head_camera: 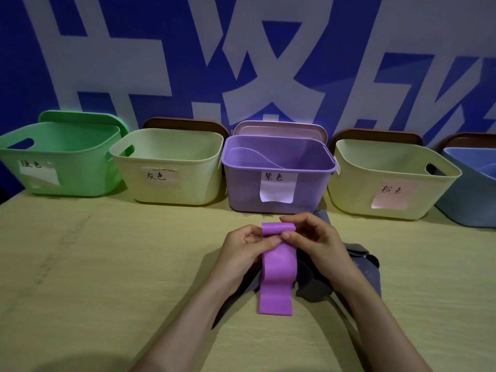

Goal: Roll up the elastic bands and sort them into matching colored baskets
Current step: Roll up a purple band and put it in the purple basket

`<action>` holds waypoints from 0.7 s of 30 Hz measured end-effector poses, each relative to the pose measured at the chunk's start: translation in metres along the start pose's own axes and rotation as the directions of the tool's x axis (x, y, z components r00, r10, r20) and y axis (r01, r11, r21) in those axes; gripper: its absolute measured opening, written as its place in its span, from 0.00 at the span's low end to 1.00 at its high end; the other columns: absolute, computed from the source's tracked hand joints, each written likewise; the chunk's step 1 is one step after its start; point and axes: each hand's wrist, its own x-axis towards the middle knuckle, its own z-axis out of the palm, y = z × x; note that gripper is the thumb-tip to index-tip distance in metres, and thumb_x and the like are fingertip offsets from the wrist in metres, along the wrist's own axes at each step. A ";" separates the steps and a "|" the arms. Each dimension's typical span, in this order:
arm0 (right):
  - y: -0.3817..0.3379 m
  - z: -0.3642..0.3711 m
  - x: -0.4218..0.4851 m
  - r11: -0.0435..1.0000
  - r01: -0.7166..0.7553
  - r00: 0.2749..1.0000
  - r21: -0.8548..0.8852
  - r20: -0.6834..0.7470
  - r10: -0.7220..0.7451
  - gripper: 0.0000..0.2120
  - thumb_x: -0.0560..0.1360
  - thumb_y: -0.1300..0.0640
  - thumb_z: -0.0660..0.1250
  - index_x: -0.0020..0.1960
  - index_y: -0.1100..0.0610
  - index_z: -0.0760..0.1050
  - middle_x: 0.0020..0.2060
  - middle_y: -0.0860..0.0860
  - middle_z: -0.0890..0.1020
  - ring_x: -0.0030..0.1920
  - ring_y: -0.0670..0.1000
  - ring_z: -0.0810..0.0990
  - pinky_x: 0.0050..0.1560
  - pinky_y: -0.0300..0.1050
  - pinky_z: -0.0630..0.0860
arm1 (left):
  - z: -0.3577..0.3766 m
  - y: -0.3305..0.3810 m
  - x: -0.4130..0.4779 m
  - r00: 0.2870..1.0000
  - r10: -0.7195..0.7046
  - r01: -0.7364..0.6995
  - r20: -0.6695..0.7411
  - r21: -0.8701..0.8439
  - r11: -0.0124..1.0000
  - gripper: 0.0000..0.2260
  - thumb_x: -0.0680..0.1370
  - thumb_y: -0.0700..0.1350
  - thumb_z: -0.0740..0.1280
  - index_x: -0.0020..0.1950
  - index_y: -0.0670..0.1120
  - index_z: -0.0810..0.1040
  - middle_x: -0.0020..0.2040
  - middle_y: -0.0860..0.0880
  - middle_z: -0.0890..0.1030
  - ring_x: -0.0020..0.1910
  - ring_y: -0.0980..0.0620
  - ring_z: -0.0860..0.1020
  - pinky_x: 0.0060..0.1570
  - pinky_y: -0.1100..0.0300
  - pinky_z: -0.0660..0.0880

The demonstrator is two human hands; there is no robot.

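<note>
A purple elastic band (276, 277) lies flat on the table, running from near me toward the baskets. Its far end is folded over into a small roll. My left hand (247, 251) pinches the left side of that roll and my right hand (314, 240) pinches the right side, thumbs on top. Under and beside the purple band lies a heap of dark grey bands (357, 267). Straight beyond my hands stands the purple basket (279, 159) with a white label, and a band lies inside it.
Along the wall stand a green basket (61, 157), a cream basket labelled grey (166, 167), a cream basket with a pink label (391, 178) and a blue basket (467, 189) at the right edge. Lids lean behind them. The wooden table (107, 264) spreads to the left.
</note>
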 end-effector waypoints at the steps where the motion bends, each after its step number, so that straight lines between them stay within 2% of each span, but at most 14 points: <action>1: 0.000 -0.001 0.000 1.000 0.009 1.000 -0.021 0.001 -0.009 0.11 0.68 0.61 0.72 0.50 0.56 0.80 0.43 0.50 0.85 0.47 0.46 0.82 0.49 0.39 0.78 | -0.001 0.001 0.000 1.000 0.002 -0.002 0.007 -0.003 1.000 0.08 0.71 0.33 0.71 0.49 0.39 0.80 0.43 0.39 0.84 0.40 0.48 0.82 0.44 0.59 0.79; 5: -0.002 0.000 -0.001 1.000 0.023 1.000 -0.005 0.001 -0.023 0.12 0.65 0.61 0.74 0.49 0.55 0.81 0.44 0.50 0.85 0.48 0.47 0.82 0.52 0.39 0.77 | -0.005 0.005 0.000 0.997 -0.002 -0.002 0.073 0.056 0.998 0.12 0.73 0.33 0.70 0.56 0.37 0.79 0.50 0.40 0.84 0.48 0.47 0.83 0.52 0.57 0.79; 9: -0.003 -0.001 0.000 1.000 0.022 1.000 -0.007 -0.005 -0.022 0.13 0.67 0.68 0.73 0.47 0.55 0.82 0.44 0.51 0.85 0.48 0.47 0.82 0.51 0.38 0.77 | -0.007 0.007 0.000 0.992 -0.035 0.024 0.119 0.090 0.996 0.14 0.73 0.31 0.68 0.58 0.36 0.78 0.54 0.39 0.83 0.52 0.46 0.82 0.57 0.55 0.77; 12: -0.003 0.000 -0.001 0.999 0.030 1.000 0.020 0.003 -0.030 0.13 0.67 0.71 0.72 0.46 0.55 0.83 0.44 0.52 0.85 0.47 0.48 0.83 0.50 0.39 0.78 | -0.005 0.010 0.000 0.992 -0.044 0.041 0.120 0.023 0.999 0.14 0.71 0.38 0.71 0.56 0.37 0.79 0.51 0.40 0.83 0.48 0.48 0.82 0.51 0.58 0.79; 15: -0.003 0.001 -0.002 0.997 0.061 0.998 -0.037 0.034 -0.059 0.14 0.69 0.72 0.71 0.46 0.55 0.82 0.45 0.51 0.85 0.49 0.48 0.83 0.49 0.37 0.77 | -0.002 0.008 0.001 0.996 -0.041 0.043 0.080 -0.015 0.999 0.16 0.69 0.44 0.71 0.54 0.38 0.80 0.49 0.39 0.83 0.44 0.48 0.82 0.47 0.59 0.79; 18: -0.004 0.003 -0.002 0.995 0.064 0.997 -0.073 0.040 -0.061 0.16 0.70 0.69 0.71 0.52 0.53 0.80 0.48 0.50 0.84 0.50 0.48 0.82 0.50 0.37 0.77 | 0.001 0.006 0.001 0.999 -0.018 0.021 0.034 -0.097 0.995 0.12 0.73 0.40 0.69 0.53 0.36 0.79 0.47 0.39 0.83 0.41 0.50 0.82 0.44 0.61 0.80; 21: 0.001 0.003 -0.001 0.995 0.015 0.998 -0.094 0.059 -0.010 0.22 0.71 0.66 0.72 0.61 0.51 0.73 0.47 0.54 0.80 0.44 0.47 0.80 0.48 0.38 0.77 | 0.005 0.008 0.000 1.000 0.018 -0.016 0.006 -0.201 0.980 0.05 0.74 0.35 0.67 0.49 0.38 0.78 0.43 0.42 0.84 0.38 0.52 0.82 0.39 0.62 0.80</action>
